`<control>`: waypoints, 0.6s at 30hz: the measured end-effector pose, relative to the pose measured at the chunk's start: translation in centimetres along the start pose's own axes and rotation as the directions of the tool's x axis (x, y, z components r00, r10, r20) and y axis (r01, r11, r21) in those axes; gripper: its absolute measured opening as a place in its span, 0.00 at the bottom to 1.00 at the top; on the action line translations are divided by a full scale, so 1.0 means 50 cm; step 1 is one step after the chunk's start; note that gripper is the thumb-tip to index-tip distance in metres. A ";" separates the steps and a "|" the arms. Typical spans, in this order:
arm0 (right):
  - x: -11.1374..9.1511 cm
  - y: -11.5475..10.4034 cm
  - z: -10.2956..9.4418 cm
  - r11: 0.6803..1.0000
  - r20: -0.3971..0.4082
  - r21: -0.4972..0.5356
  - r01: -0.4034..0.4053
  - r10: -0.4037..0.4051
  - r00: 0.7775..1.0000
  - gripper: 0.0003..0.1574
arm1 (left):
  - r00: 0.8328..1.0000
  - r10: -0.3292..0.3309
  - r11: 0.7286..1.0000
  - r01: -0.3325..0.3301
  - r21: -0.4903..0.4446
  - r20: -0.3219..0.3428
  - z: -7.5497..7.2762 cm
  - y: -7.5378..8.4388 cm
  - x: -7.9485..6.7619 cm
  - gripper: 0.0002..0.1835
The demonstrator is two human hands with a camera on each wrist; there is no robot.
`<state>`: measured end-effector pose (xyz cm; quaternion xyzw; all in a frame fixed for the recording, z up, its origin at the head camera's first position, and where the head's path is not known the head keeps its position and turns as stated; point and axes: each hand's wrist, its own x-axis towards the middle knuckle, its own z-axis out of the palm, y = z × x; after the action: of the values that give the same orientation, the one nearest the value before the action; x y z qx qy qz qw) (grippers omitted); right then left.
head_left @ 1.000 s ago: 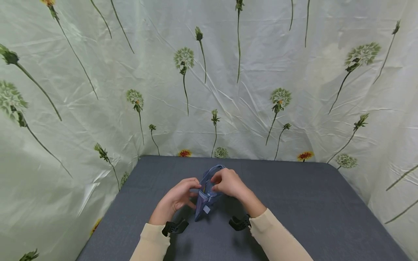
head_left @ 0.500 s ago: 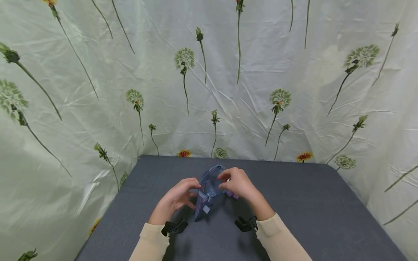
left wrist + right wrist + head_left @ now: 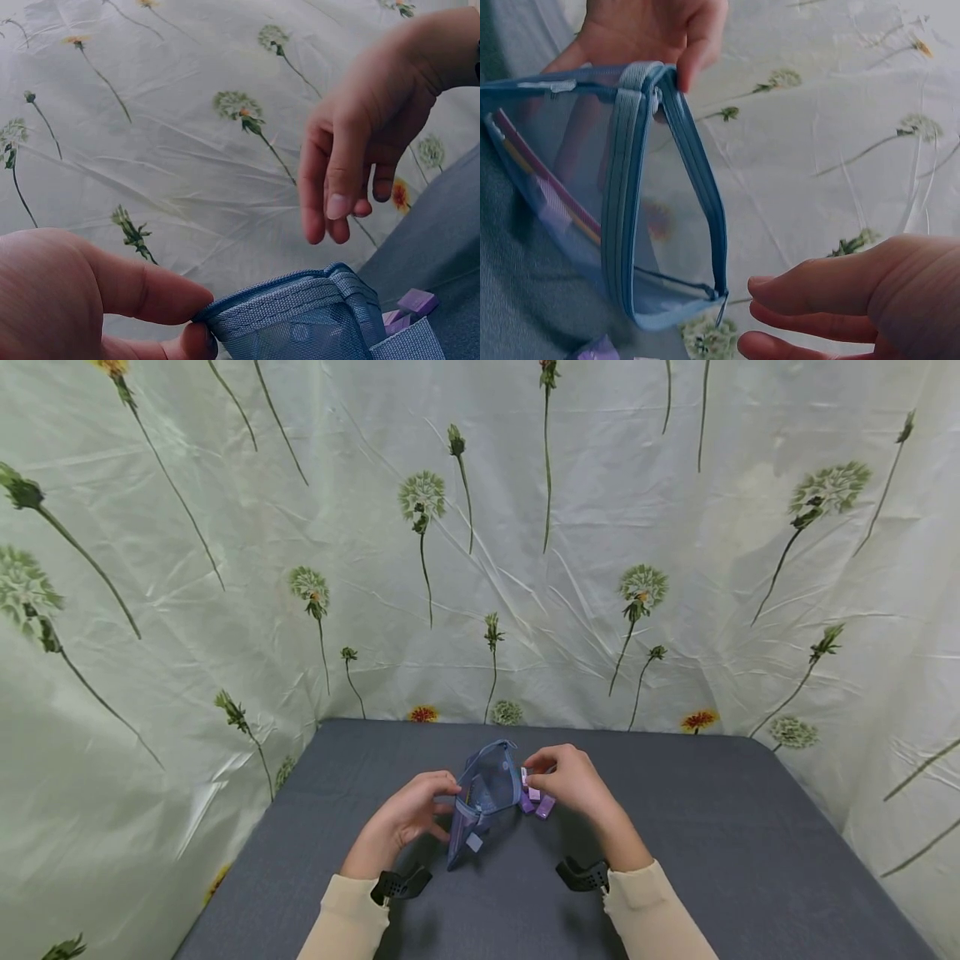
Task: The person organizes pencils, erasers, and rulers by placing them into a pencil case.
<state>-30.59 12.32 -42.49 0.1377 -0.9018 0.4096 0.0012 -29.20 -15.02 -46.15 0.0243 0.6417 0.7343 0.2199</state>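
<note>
- Sheet (image 3: 360, 527): pale grey-green, slightly glossy, hung behind the table and along both sides, wrinkled all over.
- Printed on it: dandelions (image 3: 422, 493), green buds (image 3: 456, 441) and orange flowers (image 3: 699, 720), many on long thin stems.
- Table (image 3: 675, 843): dark blue-grey, matte, its far edge against the sheet, far right corner rounded.
- Light: soft, catching the creases (image 3: 202, 818) at left in bright streaks.

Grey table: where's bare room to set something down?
Bare: the wide stretch right of the right hand, and the patch between left hand and floral sheet. Crowded: the middle, with zippered mesh pouch and purple blocks.
</note>
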 end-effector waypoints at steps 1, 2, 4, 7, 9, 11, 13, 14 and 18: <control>0.000 0.004 -0.001 1.000 -0.006 -0.004 -0.010 0.010 1.000 0.11 | 1.000 0.000 1.000 0.000 0.000 0.000 0.000 0.000 0.000 0.12; 0.000 0.008 -0.002 1.000 -0.012 -0.010 -0.020 0.020 1.000 0.11 | 1.000 0.000 1.000 0.000 0.001 0.001 0.000 -0.001 0.000 0.12; 0.000 0.016 -0.004 0.999 -0.021 -0.025 -0.036 0.036 0.999 0.11 | 1.000 0.000 1.000 0.000 0.000 0.000 0.000 -0.001 0.000 0.12; 0.001 0.028 -0.005 0.997 -0.020 -0.050 -0.056 0.055 0.998 0.12 | 1.000 -0.002 1.000 0.002 0.001 0.002 -0.001 -0.002 0.001 0.12; 0.002 0.037 -0.005 0.996 -0.013 -0.063 -0.060 0.060 0.998 0.12 | 1.000 -0.002 1.000 0.002 0.002 0.002 -0.001 -0.002 0.001 0.12; 0.003 0.046 -0.004 0.995 -0.006 -0.073 -0.063 0.063 0.998 0.12 | 1.000 -0.002 1.000 0.002 0.002 0.003 0.000 -0.002 0.001 0.12; 0.005 0.056 -0.003 0.995 0.000 -0.073 -0.065 0.065 0.998 0.13 | 1.000 0.000 1.000 0.000 0.000 0.002 0.000 -0.001 -0.001 0.12; 0.006 0.061 -0.002 0.995 0.004 -0.068 -0.066 0.066 0.998 0.13 | 1.000 0.002 1.000 -0.002 -0.001 0.003 0.000 -0.001 -0.002 0.12; 0.011 0.078 0.000 0.996 0.024 -0.045 -0.074 0.075 0.997 0.15 | 1.000 0.006 1.000 -0.005 -0.006 0.007 0.000 0.000 -0.003 0.12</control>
<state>-32.08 14.62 -45.32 0.1092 -0.9150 0.3876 -0.0227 -29.08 -15.09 -46.13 0.0279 0.6389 0.7366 0.2201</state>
